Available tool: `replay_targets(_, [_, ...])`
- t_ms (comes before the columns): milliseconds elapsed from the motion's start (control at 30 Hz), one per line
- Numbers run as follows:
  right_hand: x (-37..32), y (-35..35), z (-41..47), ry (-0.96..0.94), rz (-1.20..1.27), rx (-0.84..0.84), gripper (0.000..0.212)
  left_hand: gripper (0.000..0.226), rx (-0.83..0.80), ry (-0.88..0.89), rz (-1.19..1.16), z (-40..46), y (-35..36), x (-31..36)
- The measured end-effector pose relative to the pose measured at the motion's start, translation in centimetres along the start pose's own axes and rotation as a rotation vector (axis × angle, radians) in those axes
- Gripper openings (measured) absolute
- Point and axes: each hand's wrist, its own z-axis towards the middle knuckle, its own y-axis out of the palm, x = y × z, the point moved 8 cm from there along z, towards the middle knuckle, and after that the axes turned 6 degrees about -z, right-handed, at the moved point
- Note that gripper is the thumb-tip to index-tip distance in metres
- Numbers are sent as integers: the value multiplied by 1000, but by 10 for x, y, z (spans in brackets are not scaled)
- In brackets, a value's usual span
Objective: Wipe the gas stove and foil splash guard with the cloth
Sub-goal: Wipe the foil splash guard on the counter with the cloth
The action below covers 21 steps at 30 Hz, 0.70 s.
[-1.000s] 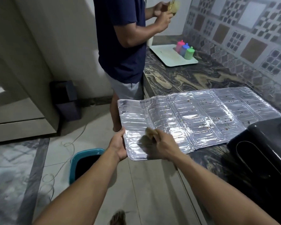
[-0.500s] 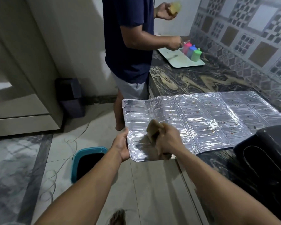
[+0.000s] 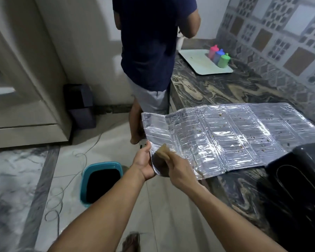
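Foil splash guard (image 3: pixel 225 140): flat on worktop (image 3: pixel 225 91), long axis along it, near end overhanging the front edge. Left hand (image 3: pixel 144 162) grips that end; right hand (image 3: pixel 178 170) clutches cloth (image 3: pixel 163 151) there; soiled panels lie rightward.

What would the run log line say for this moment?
step: wiping foil splash guard | left hand: holds its overhanging end | right hand: grips cloth on foil | stains remain
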Motion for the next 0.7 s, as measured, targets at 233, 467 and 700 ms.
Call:
replay_targets(233, [-2,-12,-16,-63,-236,-206,31,94,-60,31,-84,-2,2,8])
replay_targets(467, [33,-69,13,203,-375,23,14,81,-29,87,-28,-1,4,12])
replay_targets(700, [-26,3,-23,-129,-234,-75,59,77,-19,87,17,-1,10,11])
